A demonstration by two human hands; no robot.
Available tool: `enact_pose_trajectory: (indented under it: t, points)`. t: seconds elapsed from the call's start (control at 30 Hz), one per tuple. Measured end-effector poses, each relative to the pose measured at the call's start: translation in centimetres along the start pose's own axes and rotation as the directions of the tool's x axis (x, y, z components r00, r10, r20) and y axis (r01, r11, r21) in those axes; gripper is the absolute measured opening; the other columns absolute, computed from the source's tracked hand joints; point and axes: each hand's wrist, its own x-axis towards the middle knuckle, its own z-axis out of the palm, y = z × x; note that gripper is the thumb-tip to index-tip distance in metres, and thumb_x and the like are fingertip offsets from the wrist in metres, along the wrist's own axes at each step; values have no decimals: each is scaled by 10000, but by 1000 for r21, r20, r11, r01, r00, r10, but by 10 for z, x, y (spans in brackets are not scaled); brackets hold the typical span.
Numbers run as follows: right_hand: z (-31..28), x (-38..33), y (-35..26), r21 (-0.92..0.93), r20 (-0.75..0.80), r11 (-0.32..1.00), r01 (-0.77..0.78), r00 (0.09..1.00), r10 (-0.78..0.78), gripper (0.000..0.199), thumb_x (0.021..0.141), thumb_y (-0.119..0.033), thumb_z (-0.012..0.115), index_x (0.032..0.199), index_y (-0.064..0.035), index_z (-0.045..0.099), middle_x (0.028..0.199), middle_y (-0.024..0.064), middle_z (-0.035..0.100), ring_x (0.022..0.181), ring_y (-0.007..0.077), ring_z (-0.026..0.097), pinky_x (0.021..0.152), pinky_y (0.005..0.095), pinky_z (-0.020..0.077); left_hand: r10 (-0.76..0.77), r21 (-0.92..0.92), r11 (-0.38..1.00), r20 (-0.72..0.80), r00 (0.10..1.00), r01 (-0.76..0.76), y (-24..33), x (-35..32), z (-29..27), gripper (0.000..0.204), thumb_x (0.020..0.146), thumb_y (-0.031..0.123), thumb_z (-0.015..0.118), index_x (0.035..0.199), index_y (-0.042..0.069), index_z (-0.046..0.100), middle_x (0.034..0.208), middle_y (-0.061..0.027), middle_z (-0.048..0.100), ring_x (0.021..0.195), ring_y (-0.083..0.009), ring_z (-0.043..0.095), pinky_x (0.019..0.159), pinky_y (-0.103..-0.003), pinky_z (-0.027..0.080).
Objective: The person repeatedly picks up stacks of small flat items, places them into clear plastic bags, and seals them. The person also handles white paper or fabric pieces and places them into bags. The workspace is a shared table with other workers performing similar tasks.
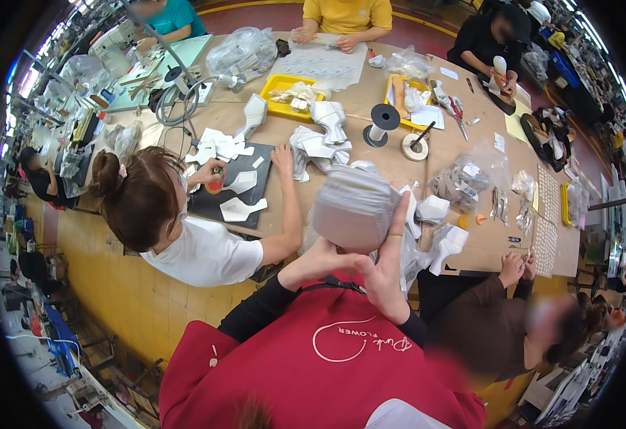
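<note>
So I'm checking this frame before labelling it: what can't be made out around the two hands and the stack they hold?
- Grey stack, head view: motion-blurred, so its separate pieces and their number cannot be told.
- Left hand: its fingers go under the stack, which hides their grip.
- Right hand: only the fingers along the stack's side show; the palm faces away.
- Table beneath the stack: covered by it.
- White cut pieces beside it: partly hidden by the right hand.
</note>
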Motion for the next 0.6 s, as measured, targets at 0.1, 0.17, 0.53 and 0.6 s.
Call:
enact_pose_trajectory:
  t: [0.1,0.17,0.53,0.6]
  points:
    - [-8,0,2,-38,44,998,-43,998,44,1067,810,-362,726,1510,14,14,1554,208,172,1409,334,259,1126,399,246,-126,-181,978,-94,988,108,-5,-4,-1,641,878,264,716,1371,-13,414,1330,-108,500,1175,-180,513,957,-315,449]
    - [-12,0,4,30,43,998,-58,997,57,1028,816,-319,725,1507,14,41,1543,202,198,1387,316,301,1114,393,273,-90,-116,990,-34,995,86,-9,-6,-1,596,887,232,703,1360,-12,436,1363,-120,474,1212,-185,482,988,-331,424]
    - [-7,-12,11,470,-47,878,-92,990,129,1003,694,-24,810,1487,-71,199,1436,130,346,1294,245,418,1078,366,353,277,397,888,-63,959,-230,-16,-3,7,888,760,58,774,1410,34,169,1370,-131,320,1281,-253,411,1072,-369,334]
    - [-9,-12,13,460,-44,887,-38,997,65,984,685,-15,814,1479,-73,236,1440,131,338,1305,246,414,1082,370,351,389,488,811,-40,920,-322,-8,-2,9,875,766,58,768,1407,38,173,1367,-131,324,1272,-255,420,1067,-369,341]
